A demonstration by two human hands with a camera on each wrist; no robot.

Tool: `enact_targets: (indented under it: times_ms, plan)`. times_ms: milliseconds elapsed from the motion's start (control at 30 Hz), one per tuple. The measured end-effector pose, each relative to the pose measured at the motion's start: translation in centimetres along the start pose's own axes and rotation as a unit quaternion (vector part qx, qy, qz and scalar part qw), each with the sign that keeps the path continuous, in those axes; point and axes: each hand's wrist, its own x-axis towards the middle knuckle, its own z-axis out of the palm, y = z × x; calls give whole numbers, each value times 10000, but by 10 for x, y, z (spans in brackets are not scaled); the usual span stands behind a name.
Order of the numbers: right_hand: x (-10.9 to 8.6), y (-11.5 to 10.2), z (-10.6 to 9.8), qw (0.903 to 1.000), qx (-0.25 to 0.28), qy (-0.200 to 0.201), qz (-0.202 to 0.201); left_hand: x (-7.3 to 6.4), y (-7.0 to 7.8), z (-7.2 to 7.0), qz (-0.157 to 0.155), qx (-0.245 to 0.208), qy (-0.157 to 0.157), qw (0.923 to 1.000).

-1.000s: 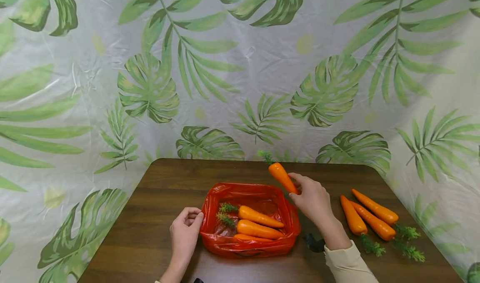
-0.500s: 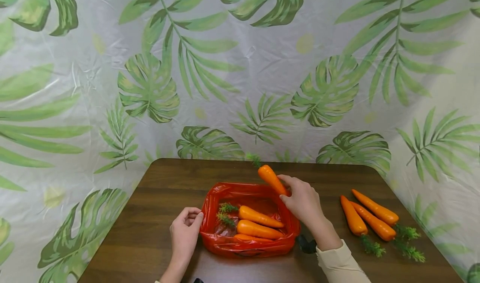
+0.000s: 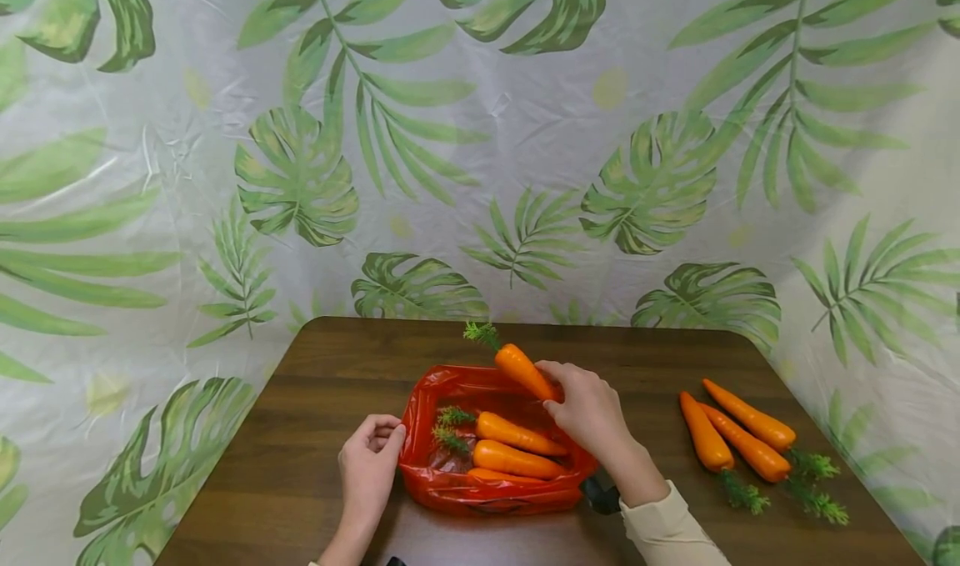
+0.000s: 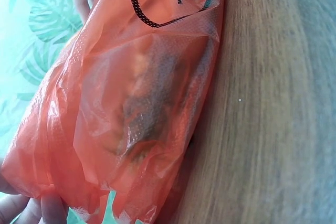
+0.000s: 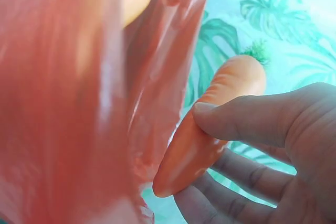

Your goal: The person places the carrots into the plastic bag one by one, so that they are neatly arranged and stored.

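My right hand (image 3: 588, 408) holds a carrot (image 3: 523, 369) over the back right rim of a red plastic bag (image 3: 498, 499). In the right wrist view the thumb and fingers pinch this carrot (image 5: 210, 124) near its tapered end, its green top pointing away. The bag stands with its mouth spread wide, and several carrots (image 3: 517, 458) lie inside, green tops to the left. My left hand (image 3: 369, 466) pinches the bag's left edge; in the left wrist view its fingertips (image 4: 52, 205) grip the thin plastic (image 4: 121, 87).
Several more carrots (image 3: 742, 428) lie on the brown wooden table (image 3: 300, 433) to the right, green tops toward the near right. A leaf-patterned sheet (image 3: 480, 132) hangs behind the table's far edge. A black wrist device (image 3: 600, 495) sits below my right wrist.
My right hand has carried the carrot leftward, from beyond the bag's right corner to over its back rim. My left hand and the bag have stayed in place.
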Motion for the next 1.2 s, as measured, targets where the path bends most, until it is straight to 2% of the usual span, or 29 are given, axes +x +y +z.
enact_targets:
  times_ms: [533, 1200]
  plan:
    - [-6, -8, 20, 9973, -387, -513, -368, 0, 2, 0, -75, 6, -2, 10000]
    - [-5, 2, 38, 9913, -799, -464, -933, 0, -3, 0, 195, -89, 145, 9997]
